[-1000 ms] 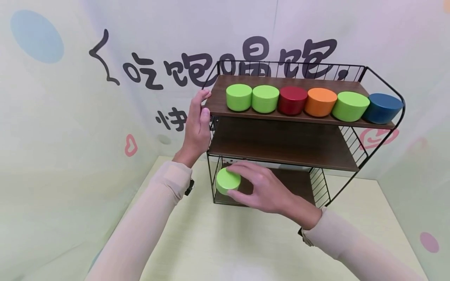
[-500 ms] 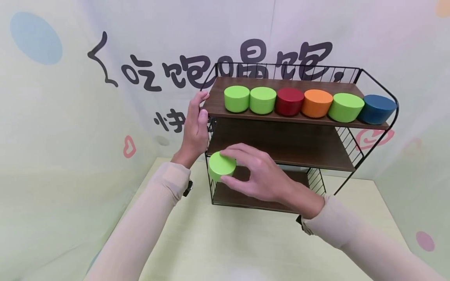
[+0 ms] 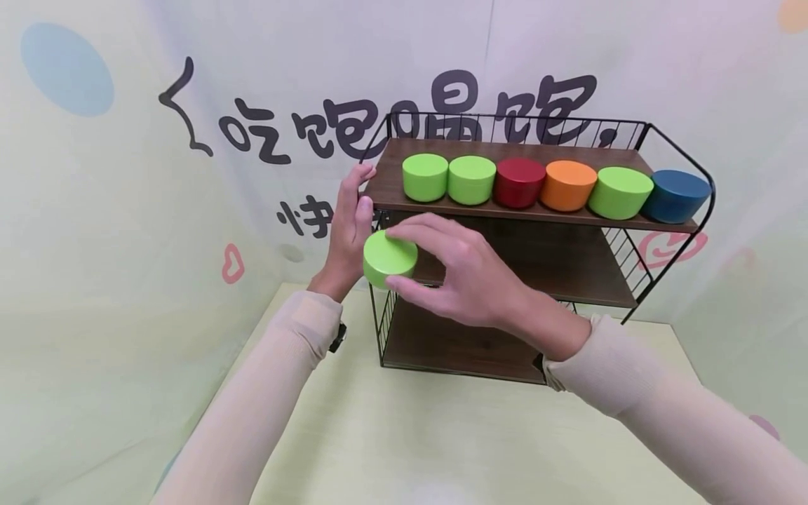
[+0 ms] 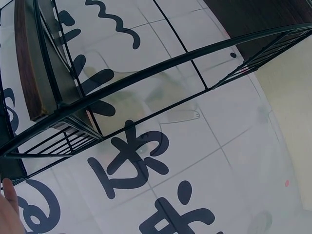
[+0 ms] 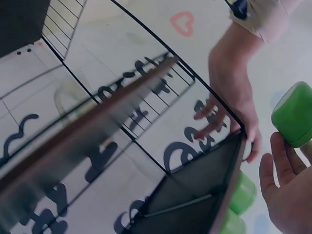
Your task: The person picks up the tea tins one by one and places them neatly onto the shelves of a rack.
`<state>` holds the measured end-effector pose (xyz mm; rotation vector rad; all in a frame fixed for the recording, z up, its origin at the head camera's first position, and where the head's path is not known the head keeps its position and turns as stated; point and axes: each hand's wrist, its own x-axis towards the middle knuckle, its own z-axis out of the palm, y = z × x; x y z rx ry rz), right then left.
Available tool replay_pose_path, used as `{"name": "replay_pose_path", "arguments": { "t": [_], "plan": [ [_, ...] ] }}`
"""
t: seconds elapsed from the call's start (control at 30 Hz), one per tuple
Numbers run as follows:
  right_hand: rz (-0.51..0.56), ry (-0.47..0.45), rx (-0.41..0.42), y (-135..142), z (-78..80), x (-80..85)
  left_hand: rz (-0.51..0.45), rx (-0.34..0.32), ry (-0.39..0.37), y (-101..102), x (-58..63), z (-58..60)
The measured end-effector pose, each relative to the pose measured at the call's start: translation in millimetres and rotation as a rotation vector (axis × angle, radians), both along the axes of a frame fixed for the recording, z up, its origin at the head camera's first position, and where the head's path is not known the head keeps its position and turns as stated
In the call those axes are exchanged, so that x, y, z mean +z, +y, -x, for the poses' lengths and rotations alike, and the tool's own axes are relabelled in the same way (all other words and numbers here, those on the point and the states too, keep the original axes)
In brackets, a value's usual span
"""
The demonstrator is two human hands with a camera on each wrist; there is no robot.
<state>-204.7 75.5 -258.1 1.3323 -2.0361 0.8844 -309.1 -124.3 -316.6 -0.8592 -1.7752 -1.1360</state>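
In the head view my right hand (image 3: pixel 470 273) holds a green round tin (image 3: pixel 386 263) between thumb and fingers, in front of the middle shelf's left end. The right wrist view shows the same tin (image 5: pixel 294 116) with a seam near its base. My left hand (image 3: pixel 350 231) grips the top-left corner of a three-tier wire-and-wood shelf rack (image 3: pixel 388 172), thumb at the front and fingers over the edge. Along the rack's top board stand two green tins (image 3: pixel 448 180), a red tin (image 3: pixel 520 184), an orange tin (image 3: pixel 569 186), another green tin (image 3: pixel 621 193) and a blue tin (image 3: pixel 677 197).
Below the top tier are the dark middle shelf (image 3: pixel 543 259) and bottom shelf (image 3: pixel 467 344). Black wire sides flank the rack, which stands on a pale table (image 3: pixel 379 435). Behind hangs a white cloth (image 3: pixel 284 56) with black lettering.
My right hand has lifted the green tin from the bottom shelf, up and slightly left, to the middle shelf's height. My left hand stays on the rack's corner.
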Motion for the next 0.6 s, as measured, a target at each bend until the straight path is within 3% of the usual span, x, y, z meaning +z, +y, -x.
{"name": "replay_pose_path", "arguments": {
  "t": [0.3,0.6],
  "plan": [
    [0.015,0.066,-0.065,-6,12.1,28.0,-0.019,0.006,-0.025,3,-0.7,0.2],
    [-0.027,0.038,-0.180,-9,31.8,51.1,0.031,0.033,-0.040,0,0.1,-1.8]
  ]
}}
